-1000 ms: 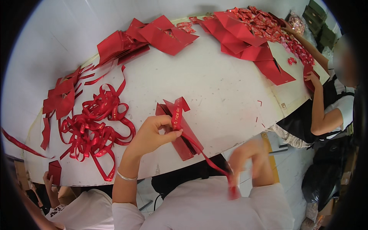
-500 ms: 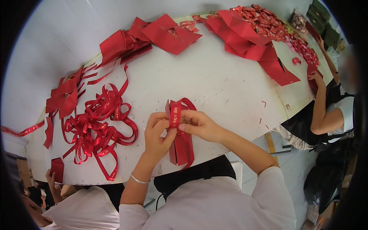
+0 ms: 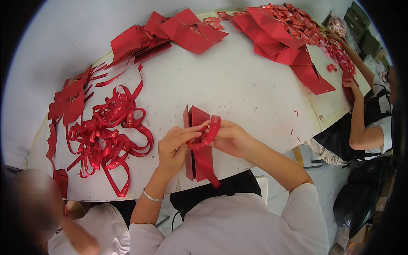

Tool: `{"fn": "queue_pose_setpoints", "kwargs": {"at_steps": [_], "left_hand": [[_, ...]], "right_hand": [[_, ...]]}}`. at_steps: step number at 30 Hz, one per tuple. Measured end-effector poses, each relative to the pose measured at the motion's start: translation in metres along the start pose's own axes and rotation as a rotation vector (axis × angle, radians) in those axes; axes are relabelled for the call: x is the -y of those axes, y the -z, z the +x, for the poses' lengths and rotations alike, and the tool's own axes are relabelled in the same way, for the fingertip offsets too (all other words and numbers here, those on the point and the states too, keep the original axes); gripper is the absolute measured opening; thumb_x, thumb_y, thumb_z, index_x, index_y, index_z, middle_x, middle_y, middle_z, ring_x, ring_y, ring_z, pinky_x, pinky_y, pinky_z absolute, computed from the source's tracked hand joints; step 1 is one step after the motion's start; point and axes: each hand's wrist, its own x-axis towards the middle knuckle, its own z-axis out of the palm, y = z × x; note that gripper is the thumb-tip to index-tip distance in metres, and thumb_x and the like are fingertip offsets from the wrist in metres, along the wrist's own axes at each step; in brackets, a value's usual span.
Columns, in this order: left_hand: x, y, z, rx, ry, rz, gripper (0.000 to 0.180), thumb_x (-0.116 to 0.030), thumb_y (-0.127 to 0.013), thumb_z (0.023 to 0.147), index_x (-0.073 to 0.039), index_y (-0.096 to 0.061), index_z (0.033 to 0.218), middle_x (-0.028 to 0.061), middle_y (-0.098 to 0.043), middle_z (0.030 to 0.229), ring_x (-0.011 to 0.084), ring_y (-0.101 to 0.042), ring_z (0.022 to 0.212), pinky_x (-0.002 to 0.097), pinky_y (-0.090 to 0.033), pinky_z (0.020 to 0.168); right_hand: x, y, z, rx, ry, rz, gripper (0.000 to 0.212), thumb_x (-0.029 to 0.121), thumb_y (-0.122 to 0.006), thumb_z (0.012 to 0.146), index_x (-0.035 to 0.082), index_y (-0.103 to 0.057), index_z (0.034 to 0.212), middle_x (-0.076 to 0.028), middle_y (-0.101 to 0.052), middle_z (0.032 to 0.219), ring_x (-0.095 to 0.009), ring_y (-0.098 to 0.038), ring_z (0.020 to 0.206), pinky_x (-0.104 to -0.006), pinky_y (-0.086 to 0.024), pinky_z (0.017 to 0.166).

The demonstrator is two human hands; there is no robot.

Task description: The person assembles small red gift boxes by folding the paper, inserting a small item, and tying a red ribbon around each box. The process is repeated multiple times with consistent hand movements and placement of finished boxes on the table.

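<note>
A red folded-card box (image 3: 198, 115) stands in front of me near the table's front edge, its upper end pointing away. Round its middle goes a red satin ribbon (image 3: 214, 127) with pale lettering, bent into a loop above the box. My left hand (image 3: 173, 148) pinches the ribbon from the left, fingertips meeting at the crossing. From the right, my right hand (image 3: 231, 138) grips the loop between thumb and fingers. One ribbon tail hangs over the box's near right side. The exact crossing is partly hidden by my fingers.
A tangled heap of red ribbon (image 3: 102, 146) lies to my left on the white table (image 3: 238, 80). Red card boxes (image 3: 195, 32) and more boxes (image 3: 276, 42) line the far edge, beside piled wrapped candies (image 3: 297, 25). Co-workers sit on both sides.
The ribbon, flat across the box before, is now lifted into a loop between my hands. At left a co-worker has leaned in; at right a co-worker's hand has reached the candies.
</note>
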Motion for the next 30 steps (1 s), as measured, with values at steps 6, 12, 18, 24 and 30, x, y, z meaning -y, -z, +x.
{"fn": "queue_pose_setpoints", "kwargs": {"at_steps": [6, 12, 18, 24, 30], "left_hand": [[0.005, -0.022, -0.012, -0.201, 0.099, -0.134, 0.017, 0.006, -0.045, 0.086, -0.001, -0.059, 0.092, 0.0108, -0.066, 0.095, 0.0178, -0.053, 0.071, 0.0268, -0.044, 0.066], [-0.001, -0.020, -0.014, -0.190, 0.049, -0.016, 0.015, 0.006, -0.044, 0.088, -0.001, -0.056, 0.092, 0.0128, -0.062, 0.089, 0.0204, -0.055, 0.072, 0.0280, -0.045, 0.066], [-0.001, -0.024, -0.017, -0.197, 0.027, -0.022, 0.013, 0.006, -0.045, 0.086, -0.002, -0.052, 0.094, 0.0135, -0.063, 0.092, 0.0215, -0.054, 0.073, 0.0281, -0.045, 0.068], [-0.001, -0.023, -0.015, -0.097, -0.028, -0.100, 0.006, 0.002, -0.044, 0.090, -0.003, -0.047, 0.090, 0.0172, -0.064, 0.099, 0.0206, -0.054, 0.083, 0.0279, -0.047, 0.072], [0.002, -0.026, -0.017, -0.112, -0.032, -0.096, 0.017, 0.009, -0.047, 0.077, -0.004, -0.049, 0.089, 0.0137, -0.064, 0.099, 0.0239, -0.051, 0.082, 0.0308, -0.046, 0.070]], "right_hand": [[-0.008, 0.007, -0.004, 0.077, 0.045, 0.128, 0.028, 0.024, -0.048, 0.093, 0.002, -0.057, 0.108, -0.011, -0.058, 0.113, -0.022, -0.056, 0.103, -0.0388, -0.043, 0.094], [0.018, -0.015, -0.017, -0.232, -0.009, -0.224, 0.022, 0.021, -0.048, 0.094, 0.003, -0.056, 0.105, -0.009, -0.060, 0.104, -0.019, -0.059, 0.092, -0.0352, -0.048, 0.087], [0.038, 0.025, -0.004, 0.281, -0.147, -0.224, 0.020, 0.024, -0.058, 0.090, 0.004, -0.060, 0.091, -0.001, -0.057, 0.077, -0.015, -0.053, 0.071, -0.0299, -0.043, 0.068], [0.091, -0.019, -0.025, 0.042, -0.080, -1.996, 0.009, 0.012, -0.066, 0.079, 0.004, -0.062, 0.081, -0.004, -0.060, 0.067, -0.023, -0.056, 0.063, -0.0358, -0.042, 0.059], [0.101, -0.040, -0.018, -0.224, 0.425, -1.635, 0.020, -0.005, -0.051, 0.078, 0.004, -0.062, 0.092, -0.002, -0.058, 0.067, -0.018, -0.059, 0.070, -0.0352, -0.042, 0.053]]}}
